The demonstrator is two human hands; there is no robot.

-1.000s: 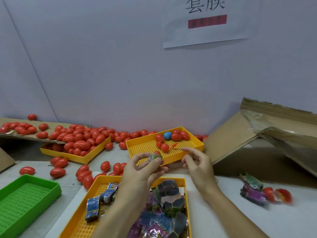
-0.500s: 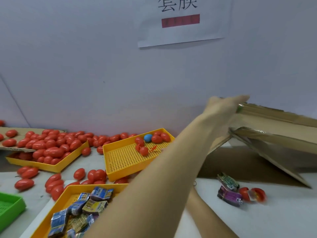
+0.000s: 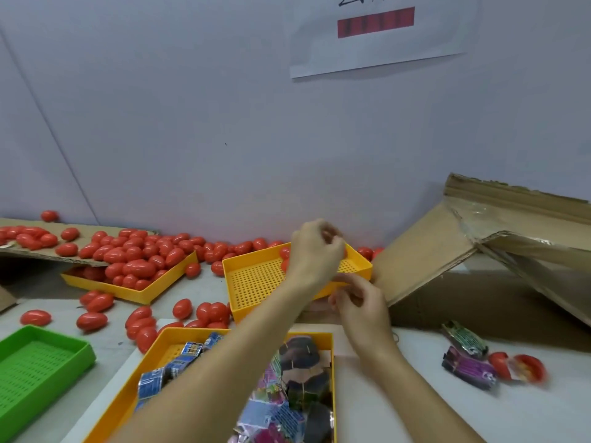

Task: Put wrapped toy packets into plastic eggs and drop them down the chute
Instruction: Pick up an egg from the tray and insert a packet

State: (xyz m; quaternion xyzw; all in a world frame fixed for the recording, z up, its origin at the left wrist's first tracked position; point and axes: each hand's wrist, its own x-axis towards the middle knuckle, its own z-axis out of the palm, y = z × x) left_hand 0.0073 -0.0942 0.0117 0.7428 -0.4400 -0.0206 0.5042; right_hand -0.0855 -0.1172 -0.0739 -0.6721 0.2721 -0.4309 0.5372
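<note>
1. Red plastic eggs fill the far-left yellow tray and spill across the table; wrapped toy packets lie in the near yellow tray.
2. The left hand reaches into the middle yellow tray, fingers curled around what looks like a red egg, mostly hidden.
3. The right hand hovers just beside it, fingers loosely curled; whether it holds anything I cannot tell.
4. The step in hand seems to be fetching an egg; next calls for opening it and taking a packet.
5. The cardboard chute stands to the right; two loose packets and an open egg lie below it, out of the way.
6. A green tray sits near left.
</note>
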